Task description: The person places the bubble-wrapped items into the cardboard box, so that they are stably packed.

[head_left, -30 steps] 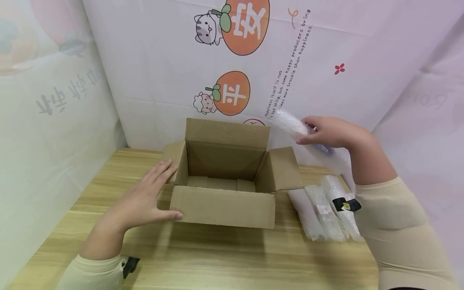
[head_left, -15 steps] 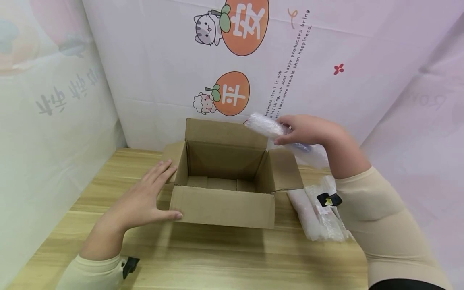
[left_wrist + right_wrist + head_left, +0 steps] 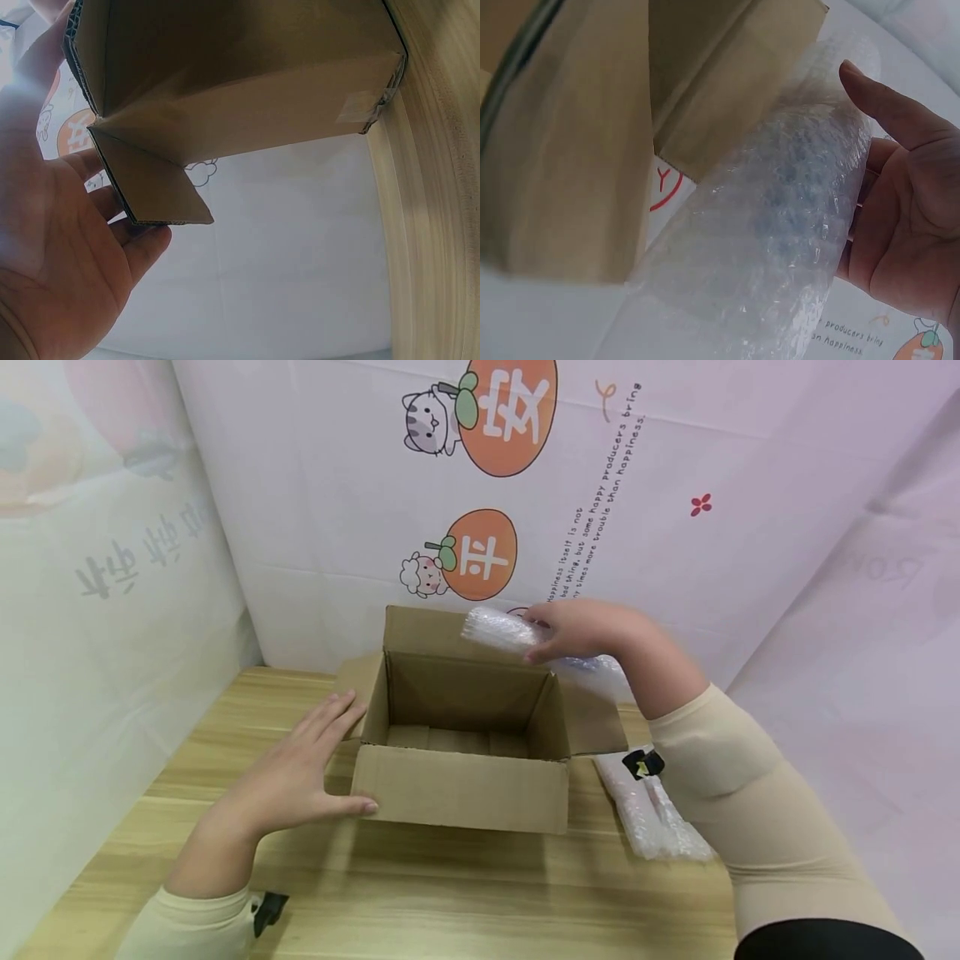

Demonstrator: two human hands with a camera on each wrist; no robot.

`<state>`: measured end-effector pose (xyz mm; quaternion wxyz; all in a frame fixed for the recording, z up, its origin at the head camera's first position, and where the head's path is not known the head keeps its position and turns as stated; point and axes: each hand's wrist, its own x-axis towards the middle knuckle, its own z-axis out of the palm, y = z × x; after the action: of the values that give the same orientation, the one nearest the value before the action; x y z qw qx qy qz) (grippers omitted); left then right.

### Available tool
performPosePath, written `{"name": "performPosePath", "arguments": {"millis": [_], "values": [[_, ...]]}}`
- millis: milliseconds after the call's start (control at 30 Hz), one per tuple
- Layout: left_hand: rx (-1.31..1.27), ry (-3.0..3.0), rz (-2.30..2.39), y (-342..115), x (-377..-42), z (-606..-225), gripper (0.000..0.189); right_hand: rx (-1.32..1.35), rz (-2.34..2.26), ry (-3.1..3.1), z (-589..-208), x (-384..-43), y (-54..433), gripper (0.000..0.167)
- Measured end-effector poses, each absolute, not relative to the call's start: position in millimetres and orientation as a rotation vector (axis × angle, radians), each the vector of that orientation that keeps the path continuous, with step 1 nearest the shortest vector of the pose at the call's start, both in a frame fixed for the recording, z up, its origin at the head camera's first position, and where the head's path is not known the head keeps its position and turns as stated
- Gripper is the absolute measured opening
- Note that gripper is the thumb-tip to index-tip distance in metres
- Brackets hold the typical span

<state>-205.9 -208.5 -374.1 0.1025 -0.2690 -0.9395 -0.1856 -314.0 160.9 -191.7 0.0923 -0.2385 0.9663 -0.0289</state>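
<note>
An open cardboard box [image 3: 461, 789] stands on the wooden table with its flaps folded outward; only its bare bottom shows inside. My left hand [image 3: 288, 777] rests against its left and front flaps, fingers fairly straight. In the left wrist view, those fingertips lie behind a cardboard flap [image 3: 154, 184]. My right hand [image 3: 585, 631] grips a bubble-wrapped bundle [image 3: 495, 631] between thumb and fingers, over the box's back right corner. Something bluish shows through the bubble wrap [image 3: 780, 195] in the right wrist view, its kind unclear.
Several more bubble-wrapped bundles [image 3: 652, 822] lie on the table to the right of the box, partly hidden by my right forearm. White printed cloth [image 3: 322, 510] hangs behind the box and along both sides. The wooden table [image 3: 420, 902] extends in front.
My right hand has carried the bubble-wrapped bundle leftward, from right of the box to above its back right corner. My left hand and the box have stayed put.
</note>
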Motion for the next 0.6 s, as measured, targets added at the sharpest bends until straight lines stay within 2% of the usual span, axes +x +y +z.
{"name": "performPosePath", "arguments": {"millis": [467,600], "values": [[-0.793,-2.751,-0.557,-209,-207,-375,0.120,-0.858,-0.023,2.794,-200,-324,123,0.036],[-0.796,-2.751,-0.551,-209,-207,-375,0.120,-0.884,0.012,2.779,-205,-327,113,0.035]]}}
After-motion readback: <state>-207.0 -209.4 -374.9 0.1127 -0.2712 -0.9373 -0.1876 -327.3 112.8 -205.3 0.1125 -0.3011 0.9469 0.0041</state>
